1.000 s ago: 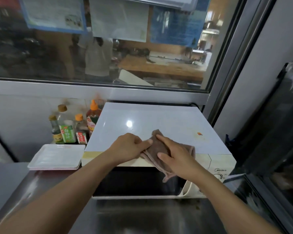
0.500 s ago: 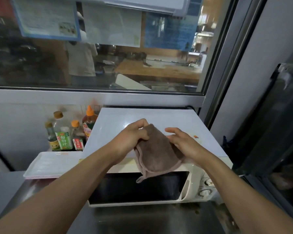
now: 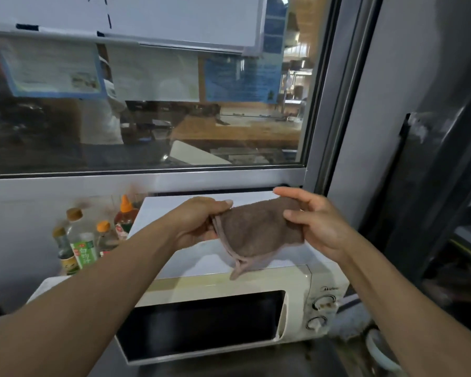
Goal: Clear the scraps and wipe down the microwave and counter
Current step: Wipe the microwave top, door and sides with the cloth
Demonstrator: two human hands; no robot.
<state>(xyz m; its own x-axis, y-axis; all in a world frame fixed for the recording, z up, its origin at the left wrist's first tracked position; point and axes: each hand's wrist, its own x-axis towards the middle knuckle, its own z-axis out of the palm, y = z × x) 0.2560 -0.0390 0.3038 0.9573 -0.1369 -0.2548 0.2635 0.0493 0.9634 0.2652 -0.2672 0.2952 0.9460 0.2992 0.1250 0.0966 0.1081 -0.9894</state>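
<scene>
Since the earlier frames, the brown cloth [image 3: 259,229] is being lifted off the microwave [image 3: 229,303] top and stretched out in the air between both hands, and the camera is being tilted upward.

From the head view, the cloth is being held at the centre of the frame, above the white top of the microwave and apart from it, with one hemmed corner hanging down toward the front edge. The left hand [image 3: 199,221] is pinching the cloth's left edge, thumb pressed over curled fingers. The right hand [image 3: 318,224] is pinching the right edge, thumb in front, the other fingers loosely spread behind the cloth.

For the step in hand, judged to be refolding, a clean face is best being turned outward and the cloth folded flat before it is pressed down again. Sauce bottles [image 3: 82,240] are standing at the left of the microwave.
</scene>
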